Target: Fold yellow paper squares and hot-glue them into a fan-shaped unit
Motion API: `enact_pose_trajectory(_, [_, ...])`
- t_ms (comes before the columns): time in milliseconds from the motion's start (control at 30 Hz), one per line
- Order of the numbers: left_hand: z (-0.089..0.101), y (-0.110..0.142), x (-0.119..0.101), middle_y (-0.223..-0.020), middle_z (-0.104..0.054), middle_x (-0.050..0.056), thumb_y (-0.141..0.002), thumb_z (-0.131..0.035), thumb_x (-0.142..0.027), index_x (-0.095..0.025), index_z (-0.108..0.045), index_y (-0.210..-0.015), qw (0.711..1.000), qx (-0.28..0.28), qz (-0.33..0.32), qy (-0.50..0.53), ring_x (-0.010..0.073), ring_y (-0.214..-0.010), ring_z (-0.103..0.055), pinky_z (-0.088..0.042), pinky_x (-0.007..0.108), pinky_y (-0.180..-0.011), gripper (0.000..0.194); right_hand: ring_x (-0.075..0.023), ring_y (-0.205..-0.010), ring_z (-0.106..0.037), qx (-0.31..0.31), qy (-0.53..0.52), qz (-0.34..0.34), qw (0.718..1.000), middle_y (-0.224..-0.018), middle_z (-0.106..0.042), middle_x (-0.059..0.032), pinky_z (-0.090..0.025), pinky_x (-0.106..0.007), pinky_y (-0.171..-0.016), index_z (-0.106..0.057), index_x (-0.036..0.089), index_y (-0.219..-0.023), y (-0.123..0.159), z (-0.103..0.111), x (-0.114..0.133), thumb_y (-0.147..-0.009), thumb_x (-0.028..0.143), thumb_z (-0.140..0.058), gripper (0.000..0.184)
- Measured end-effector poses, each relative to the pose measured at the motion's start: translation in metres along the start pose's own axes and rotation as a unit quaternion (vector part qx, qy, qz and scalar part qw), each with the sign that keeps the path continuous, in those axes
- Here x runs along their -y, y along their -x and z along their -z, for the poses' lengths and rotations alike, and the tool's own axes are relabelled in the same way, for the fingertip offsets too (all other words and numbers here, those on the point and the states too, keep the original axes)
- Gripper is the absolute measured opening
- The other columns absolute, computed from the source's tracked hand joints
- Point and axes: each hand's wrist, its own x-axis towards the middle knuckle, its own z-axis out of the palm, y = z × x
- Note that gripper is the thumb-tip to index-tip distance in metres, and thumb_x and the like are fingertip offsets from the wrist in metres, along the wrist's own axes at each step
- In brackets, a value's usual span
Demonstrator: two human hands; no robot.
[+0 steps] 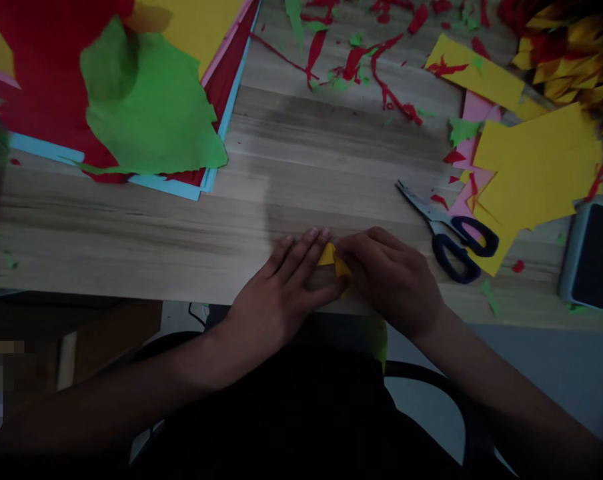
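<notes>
Yellow paper [326, 255] between the fingers [306, 256]

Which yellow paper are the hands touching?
The small yellow piece between the left hand and right hand; every other yellow paper, like the stack beside the scissors, lies untouched.
</notes>
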Motion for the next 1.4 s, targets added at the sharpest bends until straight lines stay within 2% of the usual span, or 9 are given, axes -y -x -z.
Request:
enact_pose_trajectory(67, [-0.001,0.000,0.000,-0.169,-0.002,0.022,-0.086,-0.064,-0.012,-0.029,-0.021,-0.158,1.000,-0.005,0.000,-0.003,0.0368,-0.155,-0.015,-0.023,0.055,-0.122,0.086,-0.0190,-0.087,-0.063,0.008,-0.002,0.004,1.000,-0.092,-0.071,-0.0027,-0.053,-0.031,-0.076,-0.060,0.020,-0.106,-0.009,-0.002,0.001,-0.098,0.011,-0.051,0.015])
enact_pose_trajectory(133, [-0.002,0.001,0.000,-0.168,-0.002,0.023,-0.086,-0.065,-0.012,-0.028,-0.025,-0.157,1.000,-0.010,0.001,-0.002,0.0370,-0.156,-0.015,-0.023,0.054,-0.122,0.083,-0.0187,-0.088,-0.064,0.005,-0.014,-0.006,1.000,-0.092,-0.071,-0.0027,-0.053,-0.030,-0.075,-0.060,0.020,-0.102,-0.014,-0.001,0.001,-0.099,0.013,-0.050,0.013])
enact_pose_trajectory(267, [0.000,0.000,0.000,-0.168,-0.002,0.023,-0.086,-0.065,-0.013,-0.029,-0.038,-0.150,1.000,0.005,0.000,0.010,0.0376,-0.155,-0.016,-0.022,0.055,-0.122,0.071,-0.0144,-0.079,-0.067,-0.041,-0.057,-0.052,0.996,-0.082,-0.070,0.0020,-0.053,-0.027,-0.071,-0.057,0.023,-0.091,0.002,0.008,0.000,-0.097,0.016,-0.055,0.010])
enact_pose_trajectory(400, [0.003,-0.001,0.000,-0.168,-0.003,0.025,-0.085,-0.063,-0.008,-0.029,-0.027,-0.156,1.000,0.006,0.002,0.004,0.0375,-0.155,-0.015,-0.022,0.055,-0.122,0.083,-0.0152,-0.083,-0.069,-0.008,-0.060,-0.062,0.996,-0.088,-0.072,0.0022,-0.056,-0.028,-0.074,-0.058,0.026,-0.095,0.026,0.009,0.004,-0.097,0.013,-0.054,0.014])
enact_pose_trajectory(600, [0.002,-0.002,-0.001,-0.168,-0.005,0.024,-0.086,-0.059,-0.008,-0.027,-0.017,-0.160,1.000,0.004,0.001,-0.003,0.0380,-0.155,-0.015,-0.021,0.056,-0.123,0.087,-0.0164,-0.083,-0.066,-0.020,-0.023,-0.058,0.998,-0.085,-0.070,-0.0005,-0.054,-0.029,-0.073,-0.056,0.023,-0.090,0.012,-0.001,0.010,-0.096,0.011,-0.055,0.013])
enact_pose_trajectory(833, [0.002,-0.001,-0.001,-0.168,-0.006,0.022,-0.086,-0.062,-0.009,-0.027,-0.022,-0.157,1.000,0.000,0.003,-0.007,0.0374,-0.155,-0.016,-0.025,0.055,-0.122,0.084,-0.0153,-0.079,-0.066,-0.013,-0.010,-0.059,0.998,-0.084,-0.070,0.0014,-0.054,-0.027,-0.072,-0.057,0.026,-0.092,0.019,0.004,0.009,-0.095,0.009,-0.055,0.018])
enact_pose_trajectory(1000, [0.001,-0.001,-0.002,-0.170,-0.002,0.014,-0.085,-0.062,-0.010,-0.030,-0.034,-0.150,1.000,0.004,0.010,-0.001,0.0361,-0.155,-0.016,-0.022,0.054,-0.123,0.074,-0.0160,-0.077,-0.065,-0.039,0.006,-0.061,0.997,-0.081,-0.069,0.0015,-0.052,-0.028,-0.067,-0.055,0.025,-0.087,0.006,0.000,0.005,-0.094,0.011,-0.057,0.015])
enact_pose_trajectory(1233, [0.000,-0.001,-0.004,-0.170,-0.005,0.017,-0.084,-0.064,-0.008,-0.030,-0.035,-0.149,1.000,0.002,0.014,-0.001,0.0372,-0.155,-0.016,-0.025,0.054,-0.122,0.074,-0.0144,-0.071,-0.063,-0.023,0.016,-0.028,0.999,-0.075,-0.068,0.0036,-0.051,-0.027,-0.065,-0.058,0.025,-0.088,0.017,0.007,0.004,-0.095,0.008,-0.053,0.019])
enact_pose_trajectory(1400, [-0.002,-0.002,-0.004,-0.169,-0.012,0.016,-0.083,-0.067,-0.010,-0.028,-0.041,-0.145,1.000,-0.010,0.020,-0.004,0.0362,-0.155,-0.018,-0.026,0.055,-0.122,0.069,-0.0151,-0.076,-0.062,-0.030,0.036,-0.011,0.999,-0.082,-0.072,0.0009,-0.052,-0.026,-0.069,-0.058,0.024,-0.091,0.014,0.006,0.004,-0.095,0.007,-0.056,0.017])
